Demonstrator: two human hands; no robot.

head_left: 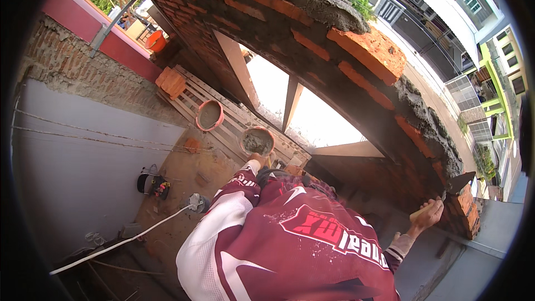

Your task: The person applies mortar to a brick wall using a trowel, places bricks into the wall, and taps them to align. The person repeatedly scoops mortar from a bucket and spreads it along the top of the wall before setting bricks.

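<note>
My right hand (429,213) is closed around the light handle of a trowel (461,181). Its dark blade lies against the mortar (446,147) near the right end of the brick wall (340,50). Just below the blade are bricks (467,212) at the wall's end. My left hand (257,159) grips the near rim of an orange-red bucket (271,135) holding grey mortar; its fingers are partly hidden. A second such bucket (222,116) with mortar stands beyond it to the left. An orange brick (372,51) rests on top of the wall between mortar patches.
Both buckets stand on a plank platform (223,139), with stacked bricks (170,82) at its far end. Triangular openings (323,120) pierce the wall. Lower down are a dark bag (149,181), a white pole (122,242) and a grey wall (83,134). A street lies beyond.
</note>
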